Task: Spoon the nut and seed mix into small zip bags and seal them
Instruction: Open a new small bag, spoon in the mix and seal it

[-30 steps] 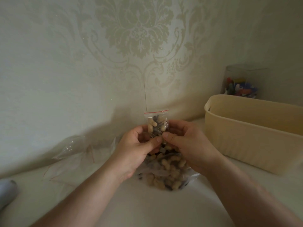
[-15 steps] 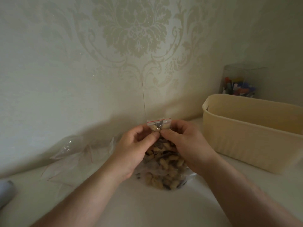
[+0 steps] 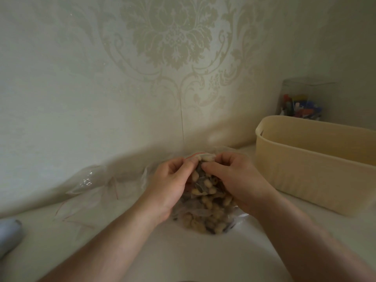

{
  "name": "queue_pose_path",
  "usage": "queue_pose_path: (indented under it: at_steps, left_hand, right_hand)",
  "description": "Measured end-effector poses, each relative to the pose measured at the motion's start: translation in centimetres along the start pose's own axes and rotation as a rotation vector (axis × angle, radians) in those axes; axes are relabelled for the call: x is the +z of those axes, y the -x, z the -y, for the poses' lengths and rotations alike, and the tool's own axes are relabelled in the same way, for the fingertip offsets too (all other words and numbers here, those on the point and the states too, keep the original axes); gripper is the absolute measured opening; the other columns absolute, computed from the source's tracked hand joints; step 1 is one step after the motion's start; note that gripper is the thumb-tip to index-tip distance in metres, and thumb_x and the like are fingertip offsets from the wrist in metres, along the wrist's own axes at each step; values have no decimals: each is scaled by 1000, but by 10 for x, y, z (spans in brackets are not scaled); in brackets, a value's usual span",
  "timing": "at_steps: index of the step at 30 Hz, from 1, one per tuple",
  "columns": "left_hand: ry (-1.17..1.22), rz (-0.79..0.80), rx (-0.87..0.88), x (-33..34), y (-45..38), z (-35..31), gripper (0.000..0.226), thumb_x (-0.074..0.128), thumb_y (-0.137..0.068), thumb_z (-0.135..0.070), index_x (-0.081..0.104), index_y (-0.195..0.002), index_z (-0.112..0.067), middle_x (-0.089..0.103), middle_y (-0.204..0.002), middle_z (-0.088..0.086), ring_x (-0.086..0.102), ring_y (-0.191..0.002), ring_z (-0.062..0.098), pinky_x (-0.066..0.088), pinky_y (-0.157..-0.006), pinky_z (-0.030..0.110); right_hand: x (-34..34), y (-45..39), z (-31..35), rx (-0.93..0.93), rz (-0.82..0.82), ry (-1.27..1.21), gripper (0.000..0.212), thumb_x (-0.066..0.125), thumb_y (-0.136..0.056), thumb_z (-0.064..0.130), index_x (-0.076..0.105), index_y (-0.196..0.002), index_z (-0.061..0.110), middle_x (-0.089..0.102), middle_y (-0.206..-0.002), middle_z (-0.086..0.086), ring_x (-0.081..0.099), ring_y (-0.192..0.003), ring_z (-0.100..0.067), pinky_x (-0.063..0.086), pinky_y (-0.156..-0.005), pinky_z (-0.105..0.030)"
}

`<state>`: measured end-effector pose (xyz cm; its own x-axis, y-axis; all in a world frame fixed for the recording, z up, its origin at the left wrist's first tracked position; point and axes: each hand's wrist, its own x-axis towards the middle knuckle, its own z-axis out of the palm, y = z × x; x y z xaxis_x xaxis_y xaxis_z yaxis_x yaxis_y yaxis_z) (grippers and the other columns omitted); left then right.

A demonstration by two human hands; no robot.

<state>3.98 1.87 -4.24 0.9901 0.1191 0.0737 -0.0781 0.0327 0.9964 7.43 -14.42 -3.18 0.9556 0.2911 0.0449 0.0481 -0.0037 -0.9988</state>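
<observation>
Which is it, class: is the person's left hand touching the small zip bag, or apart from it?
Touching. The head view shows the left hand pinching the small zip bag near its red-lined top.

Two bare arms reach in from the bottom. The left hand [image 3: 169, 185] and the right hand [image 3: 237, 183] wear no gloves, rings or watch. No sleeves show, and the fingernails are short and plain.

No text, label, brand or number can be read anywhere; the coloured items in the clear jar [image 3: 300, 102], right of the frame, are too blurred to tell.
</observation>
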Motion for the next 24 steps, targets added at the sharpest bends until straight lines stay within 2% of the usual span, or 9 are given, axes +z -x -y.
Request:
queue_pose_path:
  at_steps: [2, 5, 7, 9, 11, 13, 17, 20, 24]
  left_hand:
    - [18, 21, -10, -2, -1, 1, 43, 69, -92, -47, 79, -111, -10, 68, -107, 35, 68, -98, 49, 55, -93, 61]
    - [57, 11, -41, -2, -2, 4, 22, 61, -103, -18, 79, -110, -8, 68, -105, 33, 67, -90, 37, 55, -88, 51]
    - [89, 15, -87, -1, -1, 5, 23, 57, -102, -7, 80, -109, -8, 68, -103, 30, 65, -90, 36, 54, -88, 52]
    - [129, 38, -116, 2, 1, 1, 20, 65, -101, -18, 80, -108, -9, 73, -109, 30, 69, -95, 38, 55, -95, 56]
    - [146, 24, -93, 3, 3, -2, 29, 73, -90, -34, 82, -103, -10, 77, -106, 25, 73, -97, 34, 57, -97, 51]
    - [142, 11, -59, 4, 3, -3, 25, 73, -86, -35, 83, -93, -13, 79, -100, 17, 75, -96, 28, 59, -95, 45]
    - [149, -37, -62, 2, -1, 4, 14, 65, -99, -5, 77, -106, -2, 77, -111, 21, 72, -112, 40, 54, -106, 56]
    - [164, -41, -82, 1, -2, 2, 23, 67, -100, -16, 76, -112, 1, 75, -111, 29, 71, -110, 45, 53, -103, 64]
    - [201, -53, -103, 1, -1, 1, 27, 68, -98, -21, 78, -110, 1, 76, -107, 27, 73, -107, 45, 58, -99, 57]
  right_hand:
    - [0, -1, -1, 10, -13, -1, 12, 77, -92, 16, 75, -91, 4, 78, -81, -16, 76, -75, -28, 61, -71, -40]
    - [-1, -1, -1, 22, -18, -18, 12, 78, -91, 15, 75, -91, 3, 78, -84, -19, 76, -77, -33, 63, -75, -45]
    - [0, -1, 0, 28, -5, -29, 11, 79, -91, 14, 75, -89, 4, 78, -83, -19, 75, -75, -33, 63, -75, -45]
    - [0, 1, 2, 34, -2, -24, 20, 80, -91, 18, 72, -83, 1, 76, -76, -15, 72, -67, -25, 61, -64, -36]
    - [0, 2, 3, 27, -1, -10, 31, 82, -90, 24, 67, -74, 2, 72, -67, -10, 68, -57, -17, 55, -54, -28]
    - [-1, 2, 3, 18, 2, 0, 29, 82, -89, 24, 67, -71, 7, 70, -63, -8, 66, -54, -14, 52, -50, -24]
    - [-1, -1, 0, 4, 5, 3, 11, 79, -91, 13, 79, -80, 12, 78, -77, -13, 74, -68, -23, 59, -64, -32]
    - [-1, -2, -2, 17, 16, -13, 17, 79, -92, 19, 78, -94, 3, 78, -88, -21, 77, -83, -37, 64, -81, -49]
    - [-2, -2, -3, 29, 29, -62, 19, 76, -95, 21, 79, -96, 3, 79, -90, -20, 78, -87, -37, 64, -84, -50]
